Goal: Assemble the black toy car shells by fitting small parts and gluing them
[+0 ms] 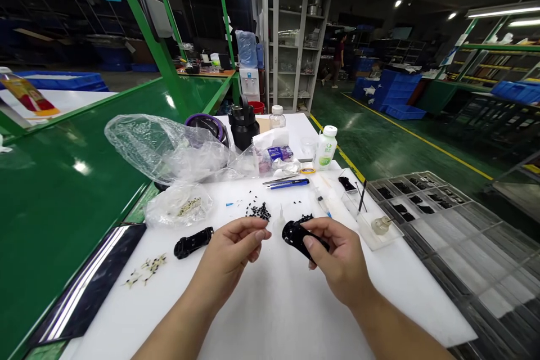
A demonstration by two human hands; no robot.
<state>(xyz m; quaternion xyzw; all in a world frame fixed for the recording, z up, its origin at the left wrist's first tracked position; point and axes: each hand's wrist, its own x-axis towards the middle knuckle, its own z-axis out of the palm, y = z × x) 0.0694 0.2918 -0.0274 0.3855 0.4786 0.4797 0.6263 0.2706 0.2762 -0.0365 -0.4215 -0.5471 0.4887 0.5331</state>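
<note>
My right hand [337,250] grips a black toy car chassis [298,236], thumb on its face and fingers behind it. To its left, my left hand [238,244] is closed in a pinch; whatever sits between the fingertips is too small to make out. The two hands are apart, with the chassis slightly right of the left fingertips. Just beyond them lie small black parts [260,211] in a loose pile, and more of them show behind the chassis. Another black chassis [193,243] rests left of my left hand. Pale and black small pieces [147,270] are scattered further left.
A clear plastic bag [164,143] and a smaller bag [179,205] lie at left. A blue utility knife [288,183] and a white bottle [325,148] stand further back. On the right are a glass jar [381,225] and a compartment tray [447,236] with black parts.
</note>
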